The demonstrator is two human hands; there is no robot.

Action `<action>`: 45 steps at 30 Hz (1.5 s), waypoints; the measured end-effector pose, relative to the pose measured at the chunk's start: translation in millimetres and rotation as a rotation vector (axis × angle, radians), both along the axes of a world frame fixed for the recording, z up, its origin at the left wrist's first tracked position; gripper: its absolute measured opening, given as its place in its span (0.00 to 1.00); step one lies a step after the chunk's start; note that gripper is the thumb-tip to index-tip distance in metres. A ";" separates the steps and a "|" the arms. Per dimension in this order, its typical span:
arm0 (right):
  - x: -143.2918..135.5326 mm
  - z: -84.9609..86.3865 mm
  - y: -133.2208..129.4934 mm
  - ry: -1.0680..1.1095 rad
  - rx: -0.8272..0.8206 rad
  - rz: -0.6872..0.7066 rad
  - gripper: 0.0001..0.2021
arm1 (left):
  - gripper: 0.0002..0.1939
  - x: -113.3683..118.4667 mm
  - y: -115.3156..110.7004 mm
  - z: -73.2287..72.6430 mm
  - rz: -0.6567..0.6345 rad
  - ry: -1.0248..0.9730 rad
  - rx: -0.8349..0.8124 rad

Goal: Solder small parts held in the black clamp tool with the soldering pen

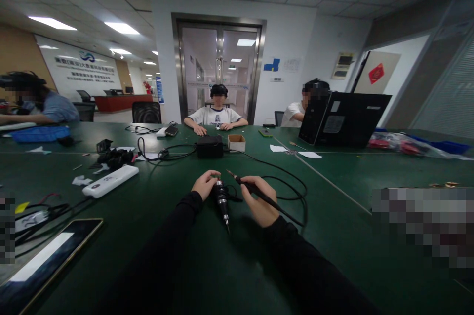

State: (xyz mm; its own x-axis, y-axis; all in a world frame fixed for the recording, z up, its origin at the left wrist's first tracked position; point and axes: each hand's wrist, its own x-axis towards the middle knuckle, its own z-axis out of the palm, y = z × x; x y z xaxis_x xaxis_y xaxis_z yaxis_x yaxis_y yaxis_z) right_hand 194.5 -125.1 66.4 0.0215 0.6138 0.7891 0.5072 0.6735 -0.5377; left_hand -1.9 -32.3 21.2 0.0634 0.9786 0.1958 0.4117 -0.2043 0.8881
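My right hand [261, 201] is closed around a soldering iron [255, 189], gripped like a pen. Its tip points left, toward the fingers of my other hand, with a small gap between. My left hand [203, 185] is closed at the rear end of a black and silver electric screwdriver [222, 199], where a bit of red shows by the fingertips. The screwdriver's thin bit points toward me over the green table [237, 265]. Whether my left fingertips also pinch a small part cannot be made out. A black cable loops away to the right of the iron.
A black box [209, 147] with cables and a small open carton [236, 143] stand ahead. At left lie a white power strip [111, 181], a phone [55, 260] and tangled wires. A large black case [344, 117] stands at right. A person [217, 112] sits opposite; others sit at both sides.
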 end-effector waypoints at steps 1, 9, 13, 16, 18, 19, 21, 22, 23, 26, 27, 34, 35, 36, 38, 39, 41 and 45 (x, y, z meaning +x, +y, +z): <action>-0.2 0.6 -1.0 -0.002 0.001 0.002 0.05 | 0.19 0.0 -0.1 0.0 -0.007 -0.020 0.003; -0.9 2.8 -5.3 -0.009 0.026 0.016 0.04 | 0.18 -0.1 -1.2 0.9 -0.024 -0.147 -0.015; -0.7 1.9 -5.4 -0.011 0.016 0.017 0.04 | 0.18 -0.2 -3.0 2.6 -0.040 -0.174 -0.019; -0.5 2.0 -6.0 -0.012 0.012 0.019 0.05 | 0.18 -0.4 -3.7 3.1 -0.038 -0.179 -0.021; -0.6 2.6 -6.7 -0.013 0.009 0.021 0.05 | 0.18 -0.4 -3.4 2.8 -0.038 -0.199 -0.019; -0.7 2.8 -7.0 -0.013 0.008 0.023 0.05 | 0.18 -0.3 -3.0 2.4 -0.041 -0.215 -0.017; -1.0 3.2 -7.3 -0.011 0.010 0.027 0.05 | 0.17 -0.1 -1.8 1.4 -0.048 -0.258 -0.007; -1.1 3.3 -7.4 -0.011 0.013 0.029 0.05 | 0.17 0.0 -1.0 0.9 -0.050 -0.281 0.000; -1.2 3.3 -7.4 -0.010 0.016 0.031 0.05 | 0.17 0.1 -0.3 0.4 -0.052 -0.303 0.005; -1.1 2.8 -7.2 -0.011 0.022 0.035 0.04 | 0.17 0.2 1.4 -0.8 -0.054 -0.347 0.007; -1.0 2.5 -7.0 -0.014 0.021 0.035 0.05 | 0.17 0.1 1.8 -1.1 -0.055 -0.355 0.004; 0.1 -1.1 -4.9 -0.012 0.005 0.044 0.05 | 0.16 -1.6 3.4 -3.5 -0.050 -0.378 0.016; 0.0 -1.0 -5.0 -0.011 0.006 0.045 0.05 | 0.16 -1.8 3.8 -4.0 -0.050 -0.379 0.017; -0.2 -0.8 -5.2 -0.009 0.009 0.046 0.05 | 0.16 -2.0 4.3 -4.6 -0.051 -0.381 0.018; -0.7 -0.1 -5.6 -0.005 0.018 0.048 0.04 | 0.16 -2.0 5.1 -5.7 -0.051 -0.383 0.020; -0.9 0.1 -5.7 -0.004 0.022 0.049 0.04 | 0.16 -2.0 5.4 -6.1 -0.049 -0.385 0.022; -1.0 0.5 -5.7 -0.005 0.023 0.049 0.05 | 0.16 -1.7 5.7 -6.7 -0.045 -0.391 0.027; -0.7 1.0 -5.9 -0.016 0.022 0.047 0.05 | 0.16 -1.3 5.3 -6.1 -0.047 -0.405 0.031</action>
State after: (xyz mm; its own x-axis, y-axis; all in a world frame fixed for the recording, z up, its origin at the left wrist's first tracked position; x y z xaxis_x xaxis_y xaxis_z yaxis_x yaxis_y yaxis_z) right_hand 193.7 -130.9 67.4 -0.0194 0.5967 0.8022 0.4833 0.7080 -0.5149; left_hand -3.2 -27.0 15.1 0.0192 0.9697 0.2435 0.0201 -0.2439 0.9696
